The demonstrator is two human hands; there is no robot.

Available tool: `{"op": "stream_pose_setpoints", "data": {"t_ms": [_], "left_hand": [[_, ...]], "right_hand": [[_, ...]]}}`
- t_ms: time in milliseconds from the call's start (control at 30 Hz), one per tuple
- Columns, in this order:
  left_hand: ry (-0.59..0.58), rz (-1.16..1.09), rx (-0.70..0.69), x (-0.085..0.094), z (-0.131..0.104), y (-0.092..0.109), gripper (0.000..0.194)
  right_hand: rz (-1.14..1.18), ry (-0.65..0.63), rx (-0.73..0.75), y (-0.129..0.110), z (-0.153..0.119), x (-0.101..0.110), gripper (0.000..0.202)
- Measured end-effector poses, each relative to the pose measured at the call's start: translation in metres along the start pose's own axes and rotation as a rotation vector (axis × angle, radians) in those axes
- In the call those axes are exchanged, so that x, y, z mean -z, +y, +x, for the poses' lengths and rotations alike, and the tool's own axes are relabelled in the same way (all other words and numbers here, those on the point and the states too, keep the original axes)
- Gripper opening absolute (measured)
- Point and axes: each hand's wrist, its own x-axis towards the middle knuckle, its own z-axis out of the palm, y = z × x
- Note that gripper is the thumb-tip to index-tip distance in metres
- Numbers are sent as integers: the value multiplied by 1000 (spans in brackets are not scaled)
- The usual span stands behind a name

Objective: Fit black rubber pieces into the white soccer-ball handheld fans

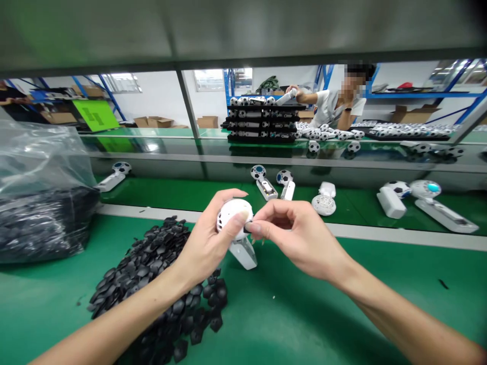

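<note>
My left hand (207, 235) is closed around the round white head of a handheld fan (232, 210), its thumb pressed on the shell. Below that hand the fan's pale handle (244, 253) slants down. My right hand (299, 233) pinches a small black piece (248, 226) against the right edge of the white head. Part of that piece is hidden by the fingertips. Beneath my left forearm lies a heap of black five-sided pieces (152, 258) on the green table (289, 314).
A clear plastic bag (41, 203) of black pieces stands at left. Beyond the pale rail (353, 230), several football-patterned fans (395, 197) lie on a green belt (213, 195). Across it, a co-worker (335, 109) sits by stacked black trays (262, 121). A shelf (243, 30) hangs overhead.
</note>
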Motion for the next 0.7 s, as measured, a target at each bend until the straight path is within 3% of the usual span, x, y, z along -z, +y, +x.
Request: {"op": "stream_pose_setpoints", "data": {"t_ms": [133, 367, 567, 700], "left_hand": [[18, -35, -4, -2, 2, 1, 51], [40, -76, -53, -1, 2, -3, 44], [57, -52, -144, -1, 0, -9, 35], [65, -20, -163, -1, 0, -10, 32]], "right_hand": [[-24, -16, 47, -1, -3, 1, 8], [-102, -100, 38, -9, -9, 2, 15], [-19, -334, -49, -20, -5, 22, 20], [-34, -163, -36, -15, 2, 26, 13]]}}
